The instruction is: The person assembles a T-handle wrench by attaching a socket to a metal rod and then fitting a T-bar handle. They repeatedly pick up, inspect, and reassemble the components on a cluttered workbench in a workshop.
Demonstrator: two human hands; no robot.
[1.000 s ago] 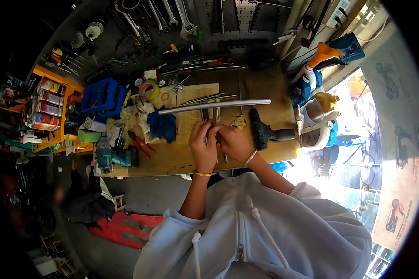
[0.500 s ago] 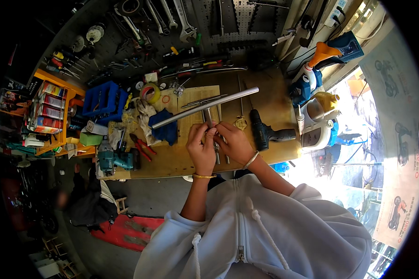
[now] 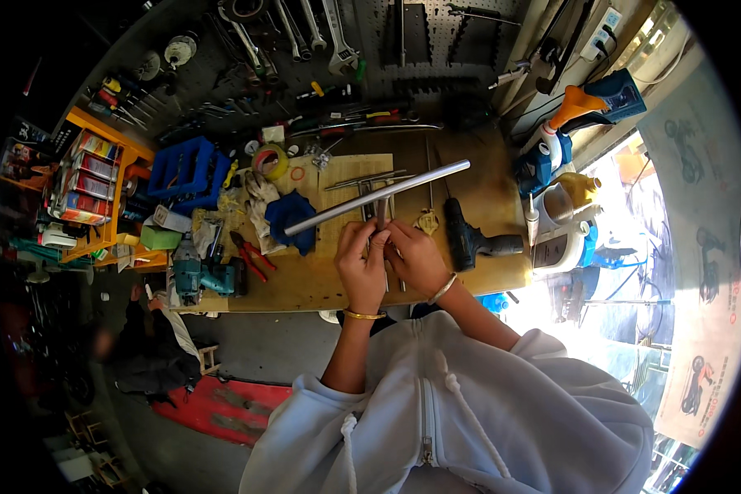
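Note:
A T-shaped metal bar [image 3: 420, 182] is held up over the near part of the bench, its long silver crosspiece slanting up to the right. My left hand [image 3: 361, 262] is closed round the lower end of its short stem, thumb up. Beside it, my right hand [image 3: 418, 257] pinches the same stem, the fingers of both hands meeting there. What lies between the fingertips is hidden. Behind the bar, several thin metal rods [image 3: 354, 181] lie on a sheet of cardboard [image 3: 337, 169]. A blue cloth [image 3: 286, 216] rests just left of the bar's lower end.
Right of my hands lies a black cordless drill [image 3: 469, 235]. Red-handled pliers [image 3: 251, 253], a teal power tool [image 3: 202, 276] and a blue crate [image 3: 181, 169] are on the left. Bottles and jugs [image 3: 564, 243] stand at the right edge. Another person [image 3: 152, 354] crouches at lower left.
The T-shaped metal bar has shifted slightly right and down relative to the bench, still in both hands. My fingers have drawn closer together round the stem.

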